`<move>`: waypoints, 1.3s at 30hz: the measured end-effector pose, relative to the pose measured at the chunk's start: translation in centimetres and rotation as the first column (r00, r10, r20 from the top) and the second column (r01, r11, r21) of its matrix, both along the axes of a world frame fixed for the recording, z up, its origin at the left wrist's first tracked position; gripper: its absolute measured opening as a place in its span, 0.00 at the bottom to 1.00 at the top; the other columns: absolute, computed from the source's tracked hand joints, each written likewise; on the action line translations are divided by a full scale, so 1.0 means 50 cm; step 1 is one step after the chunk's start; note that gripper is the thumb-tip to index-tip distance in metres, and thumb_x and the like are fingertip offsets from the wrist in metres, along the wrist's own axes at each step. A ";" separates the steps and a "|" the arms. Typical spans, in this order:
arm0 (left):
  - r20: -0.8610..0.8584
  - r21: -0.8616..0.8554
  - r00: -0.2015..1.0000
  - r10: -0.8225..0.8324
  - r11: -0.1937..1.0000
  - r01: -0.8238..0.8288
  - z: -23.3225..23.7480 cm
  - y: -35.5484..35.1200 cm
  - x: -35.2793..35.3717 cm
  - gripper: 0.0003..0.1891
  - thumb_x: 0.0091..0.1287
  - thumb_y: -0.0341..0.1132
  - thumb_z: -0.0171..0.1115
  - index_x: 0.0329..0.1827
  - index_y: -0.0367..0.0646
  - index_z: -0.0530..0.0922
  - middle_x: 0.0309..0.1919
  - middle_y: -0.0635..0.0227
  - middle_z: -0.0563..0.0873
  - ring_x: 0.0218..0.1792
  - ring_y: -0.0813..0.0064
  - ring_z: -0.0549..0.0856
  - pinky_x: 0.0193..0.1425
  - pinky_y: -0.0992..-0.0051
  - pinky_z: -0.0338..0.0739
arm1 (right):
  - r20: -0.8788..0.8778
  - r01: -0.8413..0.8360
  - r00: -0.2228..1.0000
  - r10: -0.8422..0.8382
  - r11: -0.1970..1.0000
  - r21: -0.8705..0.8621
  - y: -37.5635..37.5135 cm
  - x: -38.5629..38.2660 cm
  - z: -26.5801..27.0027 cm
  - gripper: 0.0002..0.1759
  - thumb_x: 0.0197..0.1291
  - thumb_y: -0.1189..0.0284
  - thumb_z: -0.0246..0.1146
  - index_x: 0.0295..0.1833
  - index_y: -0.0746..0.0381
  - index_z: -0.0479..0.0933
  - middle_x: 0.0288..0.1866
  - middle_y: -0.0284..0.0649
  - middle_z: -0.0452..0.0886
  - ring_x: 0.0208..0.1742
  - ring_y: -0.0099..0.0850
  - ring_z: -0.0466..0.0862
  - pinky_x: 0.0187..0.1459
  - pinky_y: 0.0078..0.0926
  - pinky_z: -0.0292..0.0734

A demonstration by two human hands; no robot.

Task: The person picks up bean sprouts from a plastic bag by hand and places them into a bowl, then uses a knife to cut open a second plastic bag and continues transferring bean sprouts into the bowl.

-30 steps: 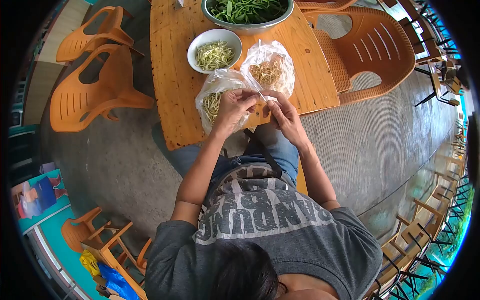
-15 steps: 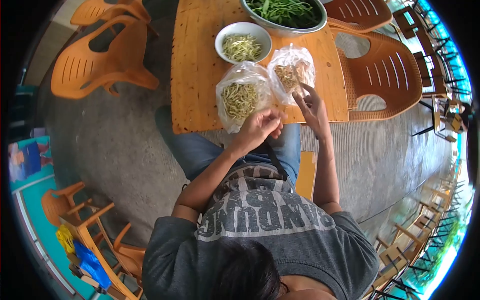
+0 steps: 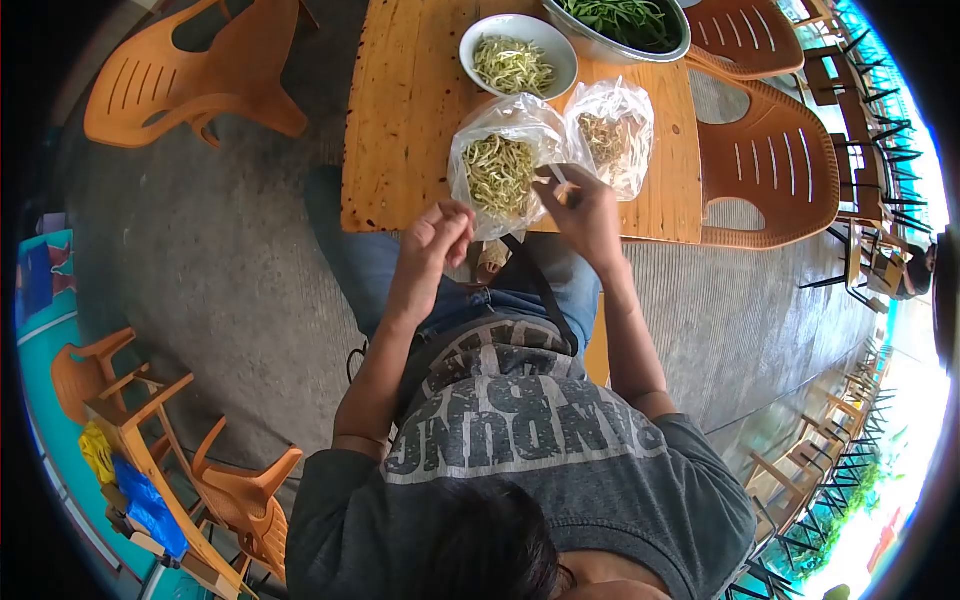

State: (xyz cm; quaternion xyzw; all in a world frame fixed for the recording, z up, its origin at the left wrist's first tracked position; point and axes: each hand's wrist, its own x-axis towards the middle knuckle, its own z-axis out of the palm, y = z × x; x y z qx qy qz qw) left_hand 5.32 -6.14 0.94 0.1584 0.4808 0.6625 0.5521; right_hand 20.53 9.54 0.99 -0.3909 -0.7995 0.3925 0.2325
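Note:
A clear plastic bag of bean sprouts (image 3: 500, 175) lies unrolled at the near edge of the wooden table. My left hand (image 3: 432, 245) is at the bag's lower left, its fingers curled together; what they hold, if anything, is too small to make out. Over the bag's right edge reaches my right hand (image 3: 588, 210), thumb and index finger slightly apart, tips right at the sprouts. Beside it lies a second clear bag (image 3: 630, 150) with brownish sprout scraps. Behind the first bag, a white bowl (image 3: 468, 55) holds paler, cleaner sprouts.
A metal basin (image 3: 675, 50) of green leafy vegetables stands at the back right of the wooden table (image 3: 400, 130). Orange plastic chairs (image 3: 790, 165) stand along its right side, with another chair (image 3: 190, 75) to the left. My legs are under the near edge.
My right hand has moved left from the scrap bag to the sprout bag. My left hand has drawn back to the left, off the bag's lower right. The view has shifted slightly.

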 end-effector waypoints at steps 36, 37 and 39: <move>-0.498 -0.054 0.850 -0.172 0.984 0.168 -0.022 0.136 -0.051 0.09 0.61 0.33 0.69 0.39 0.35 0.86 0.32 0.68 0.88 0.34 0.86 0.83 0.39 0.84 0.77 | -0.096 -0.072 0.994 0.061 0.991 -0.113 0.001 -0.039 0.038 0.07 0.47 0.77 0.67 0.35 0.64 0.80 0.24 0.35 0.79 0.19 0.18 0.71 0.23 0.19 0.66; -0.474 -0.058 0.863 -0.176 0.984 0.169 -0.023 0.138 -0.048 0.10 0.61 0.33 0.70 0.39 0.35 0.86 0.32 0.68 0.88 0.34 0.85 0.83 0.39 0.84 0.77 | -0.115 -0.068 0.992 0.058 0.994 -0.088 0.000 -0.039 0.038 0.08 0.47 0.78 0.67 0.36 0.64 0.80 0.24 0.35 0.79 0.19 0.19 0.71 0.23 0.20 0.67; -0.449 -0.048 0.878 -0.167 0.985 0.163 -0.024 0.141 -0.045 0.10 0.61 0.33 0.70 0.39 0.34 0.86 0.32 0.67 0.88 0.35 0.85 0.84 0.40 0.83 0.77 | -0.155 -0.064 0.986 0.057 0.997 -0.038 0.000 -0.042 0.036 0.10 0.47 0.78 0.67 0.39 0.63 0.79 0.23 0.35 0.79 0.19 0.19 0.71 0.23 0.21 0.68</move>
